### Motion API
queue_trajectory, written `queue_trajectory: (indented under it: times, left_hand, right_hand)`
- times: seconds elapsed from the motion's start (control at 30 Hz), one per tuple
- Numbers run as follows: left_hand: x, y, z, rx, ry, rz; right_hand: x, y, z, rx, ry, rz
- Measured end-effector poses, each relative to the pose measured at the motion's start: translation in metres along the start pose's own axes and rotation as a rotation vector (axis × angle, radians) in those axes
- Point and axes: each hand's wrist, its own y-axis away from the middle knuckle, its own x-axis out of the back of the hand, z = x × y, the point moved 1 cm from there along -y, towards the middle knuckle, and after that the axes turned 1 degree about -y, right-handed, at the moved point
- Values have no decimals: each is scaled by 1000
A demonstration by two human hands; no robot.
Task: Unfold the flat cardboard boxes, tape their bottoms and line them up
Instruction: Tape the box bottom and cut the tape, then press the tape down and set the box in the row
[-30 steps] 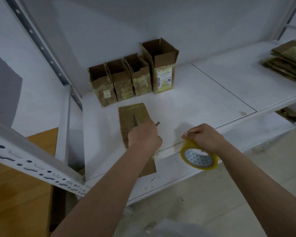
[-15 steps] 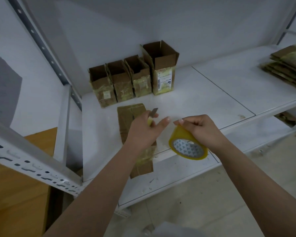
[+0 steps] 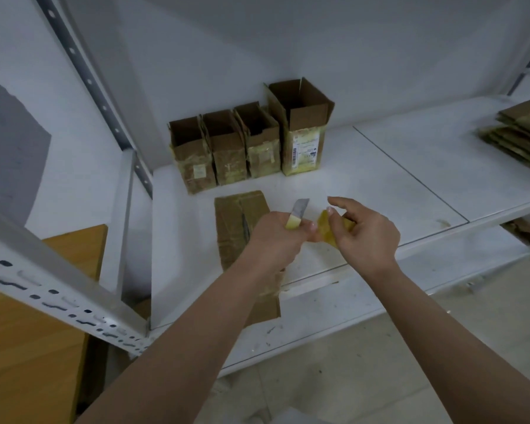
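While gripped, knife (image 3: 297, 211) blade far-pointing.

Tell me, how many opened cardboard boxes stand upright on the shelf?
4, in one row at the back of the shelf: left box, second box, third box, and the taller box at the right end. None seems hidden.

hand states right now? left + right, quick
Left hand: closed around a small knife, blade pointing up and away.
Right hand: holding the yellow tape roll, index finger extended.
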Motion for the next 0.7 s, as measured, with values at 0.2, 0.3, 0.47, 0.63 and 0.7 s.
queue_trajectory:
  times: [0.2,0.3,0.47,0.63,0.7]
  left_hand:
    - [74,-7,-19,-88,-78,399]
    - [110,-18,-51,47,-36,494]
    - [126,-27,-114,270,-351,385]
    - [120,-22,-124,230,-529,370]
    - [117,-11,-112,116,-354,411]
  right_hand:
    - [-19,-12,23,38,91,-34]
    - [-32,-16,39,147,91,-125]
    - [-66,2,63,96,116,-308]
    - [-60,-7,51,27,-11,-274]
    - [-50,-4,29,70,-202,-265]
